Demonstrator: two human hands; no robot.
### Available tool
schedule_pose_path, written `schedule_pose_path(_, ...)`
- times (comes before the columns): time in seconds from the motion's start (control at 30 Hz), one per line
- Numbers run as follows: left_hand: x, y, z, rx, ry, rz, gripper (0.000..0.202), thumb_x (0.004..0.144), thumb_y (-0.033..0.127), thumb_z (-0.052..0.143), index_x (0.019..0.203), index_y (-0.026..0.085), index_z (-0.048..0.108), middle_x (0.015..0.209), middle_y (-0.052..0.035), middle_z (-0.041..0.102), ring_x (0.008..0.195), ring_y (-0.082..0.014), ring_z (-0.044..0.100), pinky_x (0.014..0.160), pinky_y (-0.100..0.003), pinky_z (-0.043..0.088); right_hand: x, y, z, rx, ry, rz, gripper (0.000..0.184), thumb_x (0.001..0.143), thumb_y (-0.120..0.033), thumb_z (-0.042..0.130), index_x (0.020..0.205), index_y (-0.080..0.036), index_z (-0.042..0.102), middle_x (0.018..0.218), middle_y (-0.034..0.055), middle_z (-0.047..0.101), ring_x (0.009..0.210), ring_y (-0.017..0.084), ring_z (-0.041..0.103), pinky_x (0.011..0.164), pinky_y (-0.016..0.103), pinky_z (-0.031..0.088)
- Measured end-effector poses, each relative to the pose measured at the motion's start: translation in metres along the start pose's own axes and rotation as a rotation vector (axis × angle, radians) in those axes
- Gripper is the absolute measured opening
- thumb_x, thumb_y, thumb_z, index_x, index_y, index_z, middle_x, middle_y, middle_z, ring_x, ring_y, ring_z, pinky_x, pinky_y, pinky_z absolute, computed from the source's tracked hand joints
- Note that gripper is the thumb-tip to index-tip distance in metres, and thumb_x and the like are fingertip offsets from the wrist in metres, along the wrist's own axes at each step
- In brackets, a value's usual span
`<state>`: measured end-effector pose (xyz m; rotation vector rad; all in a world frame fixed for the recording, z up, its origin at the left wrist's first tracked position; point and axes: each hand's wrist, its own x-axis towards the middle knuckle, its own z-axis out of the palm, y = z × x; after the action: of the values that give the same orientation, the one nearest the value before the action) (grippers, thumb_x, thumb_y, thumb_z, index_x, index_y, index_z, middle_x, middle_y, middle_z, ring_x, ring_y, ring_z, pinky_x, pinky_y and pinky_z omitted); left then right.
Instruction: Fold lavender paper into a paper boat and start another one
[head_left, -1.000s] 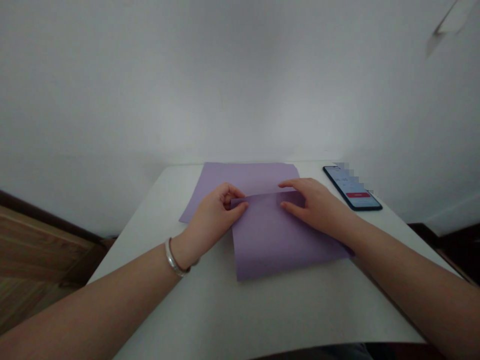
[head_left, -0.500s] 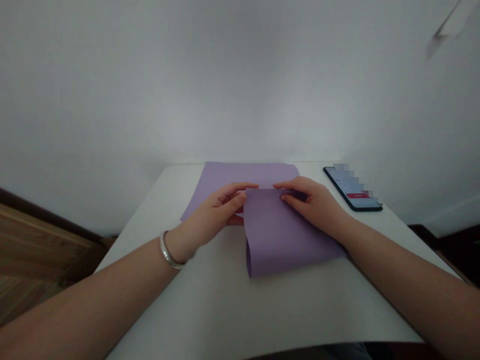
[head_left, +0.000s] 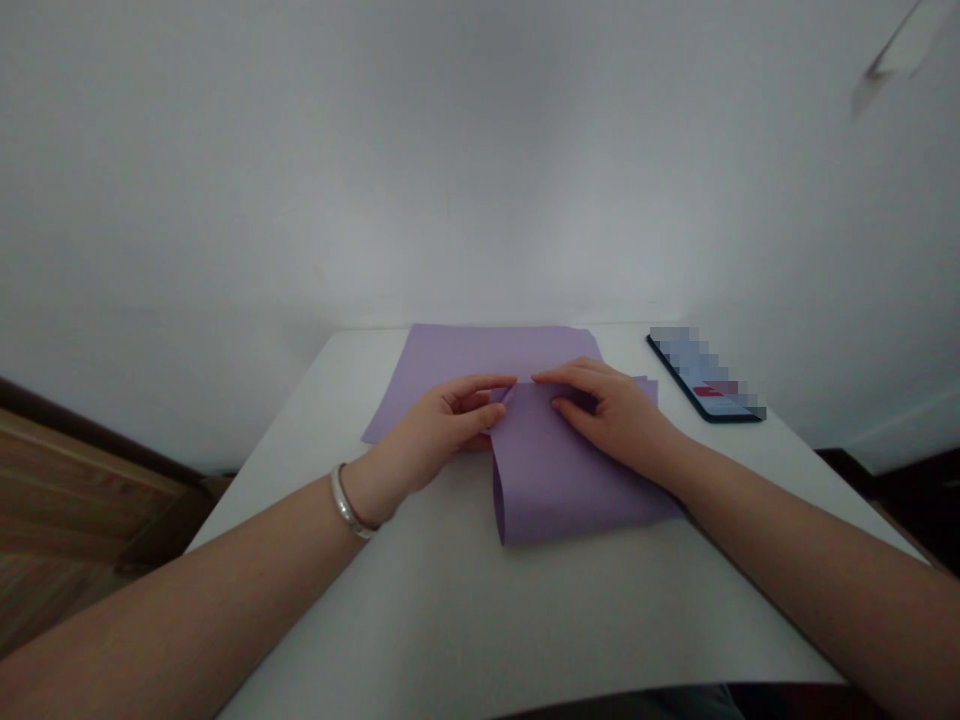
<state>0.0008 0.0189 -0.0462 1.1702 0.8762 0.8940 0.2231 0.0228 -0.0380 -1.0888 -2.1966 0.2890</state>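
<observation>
A sheet of purple paper (head_left: 577, 480) is bent over on itself, its near side a rounded, uncreased loop that opens to the left. My left hand (head_left: 457, 415) pinches its far left corner between thumb and fingers, and a silver bangle circles that wrist. Over the right part of the upper layer lies my right hand (head_left: 600, 400), thumb and fingers gripping the far edge. The two index fingertips nearly meet there. Behind both hands a second purple sheet (head_left: 480, 350) rests flat, partly covered by the hands and the bent sheet.
Everything lies on a white table (head_left: 420, 620) pushed against a pale wall (head_left: 480, 180). A phone (head_left: 705, 385) with its screen lit lies at the right, beyond my right hand. Wooden furniture (head_left: 75, 500) stands low at the left.
My right hand has slid slightly left along the far edge. My left thumb has moved further over the corner. A strip of the sheet's layers now shows right of my right hand.
</observation>
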Motion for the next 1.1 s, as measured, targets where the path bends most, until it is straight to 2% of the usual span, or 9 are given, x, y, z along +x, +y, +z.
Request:
schedule_pose_path(0.2, 0.002, -0.002, -0.001, 0.003, 0.008, -0.014, 0.052, 0.066, 0.03, 0.079, 0.115, 0.02, 0.064, 0.078, 0.0, 0.065, 0.068, -0.0121, 0.061, 0.064, -0.026, 0.052, 0.01, -0.016, 0.008, 0.033, 0.007, -0.089, 0.034, 0.08, -0.01, 0.057, 0.109, -0.025, 0.066, 0.107, 0.0032, 0.067, 0.101, 0.017, 0.061, 0.093, 0.033, 0.046)
schedule_pose_path(0.43, 0.002, -0.001, 0.0, -0.057, 0.027, -0.011, 0.052, 0.063, 0.028, 0.081, 0.11, 0.02, 0.061, 0.071, 0.0039, 0.063, 0.061, -0.0101, 0.06, 0.062, -0.025, 0.052, 0.023, -0.023, 0.017, 0.067, 0.043, -0.081, 0.014, 0.082, -0.015, 0.06, 0.088, -0.024, 0.069, 0.096, 0.0021, 0.067, 0.092, 0.016, 0.062, 0.087, 0.032, 0.047)
schedule_pose_path(0.5, 0.003, -0.001, -0.001, -0.115, 0.052, -0.015, 0.048, 0.063, 0.029, 0.081, 0.105, 0.019, 0.059, 0.072, 0.0029, 0.064, 0.062, -0.0109, 0.061, 0.062, -0.026, 0.053, 0.025, -0.022, 0.017, 0.087, 0.031, -0.101, 0.014, 0.082, -0.013, 0.059, 0.087, -0.023, 0.068, 0.096, 0.0021, 0.067, 0.093, 0.016, 0.061, 0.088, 0.031, 0.047)
schedule_pose_path(0.63, 0.004, -0.003, -0.002, -0.178, 0.076, -0.023, 0.037, 0.063, 0.032, 0.081, 0.083, 0.017, 0.054, 0.072, 0.0017, 0.064, 0.062, -0.0116, 0.062, 0.057, -0.025, 0.053, 0.028, -0.02, 0.016, 0.083, -0.003, -0.143, 0.013, 0.083, -0.012, 0.057, 0.086, -0.021, 0.066, 0.095, 0.003, 0.068, 0.092, 0.016, 0.061, 0.087, 0.031, 0.046)
schedule_pose_path(0.73, 0.005, -0.006, -0.004, -0.142, 0.095, 0.0, 0.034, 0.063, 0.033, 0.08, 0.08, 0.016, 0.056, 0.073, 0.0018, 0.062, 0.064, -0.0109, 0.061, 0.058, -0.024, 0.053, 0.032, -0.022, 0.016, 0.071, -0.01, -0.16, 0.011, 0.083, -0.015, 0.058, 0.084, -0.021, 0.066, 0.095, 0.003, 0.069, 0.093, 0.016, 0.061, 0.089, 0.033, 0.046)
schedule_pose_path(0.83, 0.005, -0.007, -0.004, -0.094, 0.148, 0.035, 0.03, 0.065, 0.033, 0.079, 0.078, 0.015, 0.059, 0.07, 0.0024, 0.06, 0.059, -0.0077, 0.057, 0.052, -0.018, 0.047, 0.036, -0.026, 0.017, 0.065, -0.043, -0.104, 0.01, 0.083, -0.017, 0.058, 0.083, -0.021, 0.067, 0.092, 0.0027, 0.07, 0.09, 0.016, 0.062, 0.086, 0.033, 0.046)
schedule_pose_path(0.93, 0.006, -0.007, -0.005, -0.091, 0.172, 0.042, 0.028, 0.066, 0.033, 0.078, 0.077, 0.014, 0.062, 0.067, 0.0028, 0.059, 0.055, -0.0062, 0.053, 0.047, -0.016, 0.041, 0.037, -0.029, 0.019, 0.084, -0.06, 0.044, 0.007, 0.082, -0.02, 0.059, 0.084, -0.02, 0.067, 0.084, 0.0023, 0.07, 0.079, 0.016, 0.062, 0.076, 0.031, 0.048)
schedule_pose_path(1.1, 0.007, -0.008, -0.007, -0.126, 0.125, 0.053, 0.028, 0.065, 0.033, 0.079, 0.082, 0.014, 0.067, 0.078, -0.0016, 0.065, 0.068, -0.0116, 0.061, 0.059, -0.023, 0.05, 0.036, -0.024, 0.024, 0.166, -0.019, 0.127, 0.007, 0.081, -0.026, 0.061, 0.081, -0.021, 0.065, 0.08, 0.0012, 0.069, 0.075, 0.015, 0.062, 0.071, 0.03, 0.048)
